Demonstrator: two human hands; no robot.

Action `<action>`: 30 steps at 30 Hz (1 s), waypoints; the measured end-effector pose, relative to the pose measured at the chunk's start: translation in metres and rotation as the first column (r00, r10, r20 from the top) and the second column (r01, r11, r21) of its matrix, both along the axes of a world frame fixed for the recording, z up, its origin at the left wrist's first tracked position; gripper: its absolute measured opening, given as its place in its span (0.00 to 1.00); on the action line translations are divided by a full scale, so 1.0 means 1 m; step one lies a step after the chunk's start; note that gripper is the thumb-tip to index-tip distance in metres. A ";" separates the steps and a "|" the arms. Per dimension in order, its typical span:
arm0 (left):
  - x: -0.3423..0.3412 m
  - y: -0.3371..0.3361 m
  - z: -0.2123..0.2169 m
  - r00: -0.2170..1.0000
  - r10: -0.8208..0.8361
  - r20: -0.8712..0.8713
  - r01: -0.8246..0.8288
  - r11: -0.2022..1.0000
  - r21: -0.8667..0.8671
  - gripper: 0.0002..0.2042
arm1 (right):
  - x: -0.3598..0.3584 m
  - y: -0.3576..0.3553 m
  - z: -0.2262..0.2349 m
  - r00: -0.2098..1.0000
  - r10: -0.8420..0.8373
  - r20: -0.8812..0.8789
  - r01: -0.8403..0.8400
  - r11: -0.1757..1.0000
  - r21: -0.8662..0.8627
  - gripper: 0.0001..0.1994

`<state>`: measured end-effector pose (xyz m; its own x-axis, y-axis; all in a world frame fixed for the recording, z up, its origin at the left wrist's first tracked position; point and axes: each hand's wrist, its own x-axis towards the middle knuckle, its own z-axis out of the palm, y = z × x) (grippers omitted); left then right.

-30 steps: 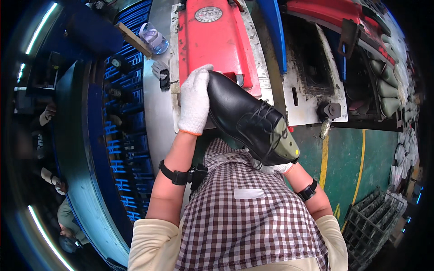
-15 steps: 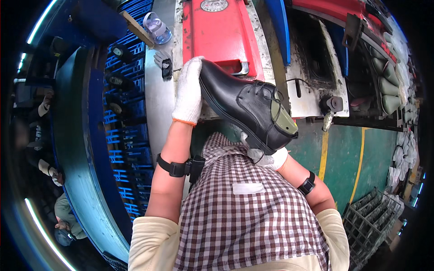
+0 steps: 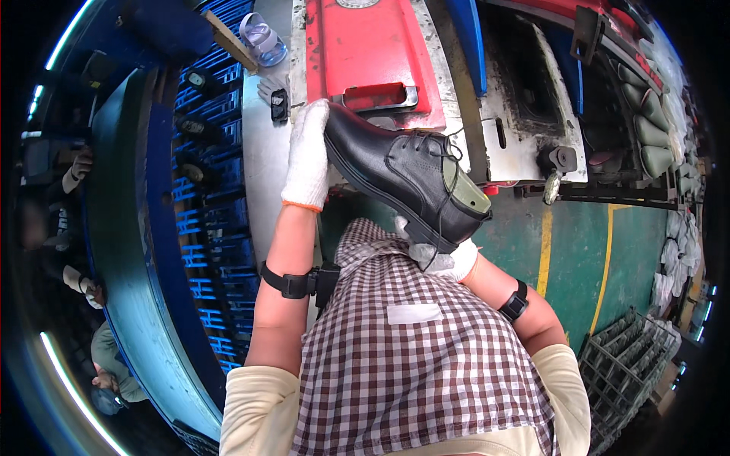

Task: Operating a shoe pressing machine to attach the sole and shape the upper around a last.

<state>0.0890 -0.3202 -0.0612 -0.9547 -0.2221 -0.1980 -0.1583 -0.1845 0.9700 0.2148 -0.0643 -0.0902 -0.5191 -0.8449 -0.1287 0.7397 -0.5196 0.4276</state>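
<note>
- Fingers (image 3: 317,112) of the gloved left hand (image 3: 306,156) lay closed against the toe of a black lace-up shoe (image 3: 395,171); their tips were hidden behind it, so how far they wrapped under could not be told.
- Right hand (image 3: 454,262), gloved too, cupped the heel end from below, fingers partly bent about the sole (image 3: 376,193), some of them hidden by the heel.
- Shoe was up in the air between both hands, before the red cover (image 3: 365,57) and over the checked apron (image 3: 426,334); toe toward the left, heel lower and toward the right, sole turned down and leftward.
- Green last (image 3: 468,194) filled the opening. Judged from that: a fairly heavy, rigid piece, upper unlikely to cave under a squeeze, no quick one-handed lift.
- Leather looked smooth and glossy; likely slick against knit gloves (image 3: 303,186) and easily scuffed on a hard edge. Flat, even pressure seemed wiser than a pinch.
- Surest hold, by my judgement: toe in one palm, heel in the other, fingers hooked on the sole's edge, which should grip better than the upper.
- Laces (image 3: 454,144) hung loose, one strand reaching down by the right hand; poor handhold, apt to snag a finger.
</note>
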 end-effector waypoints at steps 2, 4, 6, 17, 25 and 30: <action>0.006 -0.004 -0.002 1.000 0.014 0.003 -0.014 1.000 0.001 0.20 | 0.004 0.000 -0.002 1.000 -0.003 -0.019 0.004 0.998 0.066 0.21; 0.009 -0.008 -0.007 1.000 0.023 0.007 -0.023 1.000 0.003 0.21 | 0.006 -0.002 0.003 0.999 -0.009 -0.038 0.014 0.991 0.132 0.20; 0.011 -0.012 -0.013 1.000 0.030 0.000 -0.030 0.999 -0.046 0.21 | 0.003 -0.008 0.021 0.985 -0.021 -0.174 0.045 0.990 0.132 0.20; 0.023 -0.021 -0.019 0.996 0.077 0.041 -0.085 0.962 0.260 0.21 | 0.011 -0.005 -0.031 0.902 -0.011 -0.431 0.134 0.957 0.256 0.25; 0.062 0.006 0.006 0.998 0.054 0.027 -0.060 0.839 0.541 0.24 | -0.004 -0.013 -0.009 0.165 0.638 -0.752 0.692 0.468 0.549 0.24; 0.077 -0.001 0.013 0.997 -0.060 -0.049 0.077 0.855 0.512 0.23 | -0.019 -0.019 -0.002 0.299 0.499 -0.813 0.580 0.582 0.570 0.24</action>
